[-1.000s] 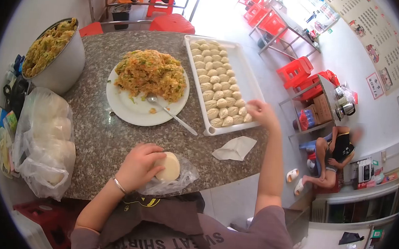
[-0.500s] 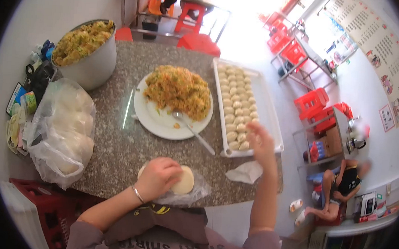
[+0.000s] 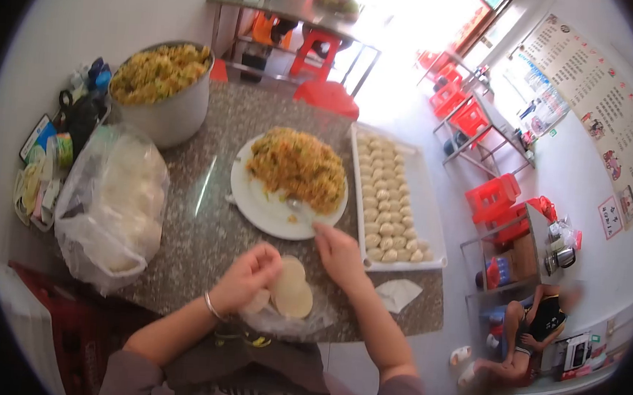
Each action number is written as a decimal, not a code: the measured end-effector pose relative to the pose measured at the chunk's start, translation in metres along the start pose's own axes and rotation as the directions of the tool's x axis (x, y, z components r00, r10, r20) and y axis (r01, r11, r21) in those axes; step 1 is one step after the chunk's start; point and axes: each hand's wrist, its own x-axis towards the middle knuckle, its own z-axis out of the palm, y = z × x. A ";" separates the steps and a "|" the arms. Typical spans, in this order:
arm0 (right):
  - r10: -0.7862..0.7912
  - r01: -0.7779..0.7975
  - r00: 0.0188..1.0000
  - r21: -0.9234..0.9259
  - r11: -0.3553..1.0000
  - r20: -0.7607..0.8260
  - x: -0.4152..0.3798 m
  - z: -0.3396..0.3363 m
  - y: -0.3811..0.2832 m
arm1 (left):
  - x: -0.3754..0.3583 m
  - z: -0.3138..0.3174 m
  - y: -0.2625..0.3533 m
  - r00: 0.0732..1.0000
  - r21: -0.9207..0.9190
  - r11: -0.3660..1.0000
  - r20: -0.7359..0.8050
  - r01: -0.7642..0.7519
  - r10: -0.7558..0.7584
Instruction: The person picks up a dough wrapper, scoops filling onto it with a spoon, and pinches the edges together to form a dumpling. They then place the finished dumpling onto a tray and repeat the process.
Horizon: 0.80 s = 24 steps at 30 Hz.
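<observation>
My left hand [image 3: 251,275], with a bracelet at the wrist, is closed beside round dough wrappers [image 3: 295,299] lying on clear plastic. Its curled fingers are on the edge of a wrapper; the palm is hidden. My right hand [image 3: 338,254] is closed on the handle end of a metal spoon [image 3: 296,206] at the near rim of a white plate [image 3: 246,200]. A heap of orange-yellow chopped filling [image 3: 300,167] covers much of that plate, and the spoon's bowl rests against it. To the right, a white tray [image 3: 426,205] carries rows of pleated dumplings [image 3: 383,195].
A big metal pot [image 3: 164,117] of filling stands at the back left. Nearer lies a plastic bag [image 3: 118,206] of pale dough. A crumpled tissue [image 3: 399,295] lies near the right table edge. Beyond are red stools [image 3: 493,197] and a seated person [image 3: 539,316].
My right hand has come from above the tray to the spoon on the plate. My left hand has shifted off the wrappers, showing more of them. The view has tilted slightly.
</observation>
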 end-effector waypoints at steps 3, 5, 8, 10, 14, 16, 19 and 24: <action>-0.038 0.038 0.998 -0.001 0.999 -0.053 0.003 -0.022 -0.021 | -0.004 -0.004 0.011 0.991 -0.380 0.925 -0.133 -0.032 -0.021; 0.169 -0.164 0.957 0.038 0.986 -0.234 0.001 -0.035 -0.029 | -0.004 -0.011 0.014 0.981 -0.414 0.909 -0.191 -0.050 -0.033; 0.149 -0.173 0.966 -0.096 0.980 -0.212 -0.001 -0.038 -0.017 | -0.002 -0.025 0.005 0.973 -0.488 0.870 -0.226 -0.065 -0.054; 0.193 -0.215 0.963 -0.107 0.971 -0.185 -0.009 -0.027 -0.018 | -0.002 -0.030 0.000 0.978 -0.559 0.826 -0.200 -0.066 -0.057; 0.217 -0.236 0.964 -0.117 0.965 -0.155 -0.021 -0.013 -0.019 | -0.003 -0.028 0.005 0.982 -0.576 0.816 -0.173 -0.039 -0.075; 0.204 -0.222 0.967 -0.118 0.968 -0.152 -0.024 -0.008 -0.018 | -0.001 -0.028 0.004 0.988 -0.599 0.800 -0.143 -0.035 -0.064; 0.139 -0.155 0.976 -0.088 0.984 -0.170 -0.030 0.001 -0.015 | 0.000 -0.025 0.006 0.991 -0.624 0.780 -0.123 -0.044 -0.043; 0.152 -0.154 0.978 -0.002 0.988 -0.143 -0.029 -0.002 -0.018 | -0.002 -0.028 0.002 0.992 -0.674 0.737 -0.117 -0.039 -0.055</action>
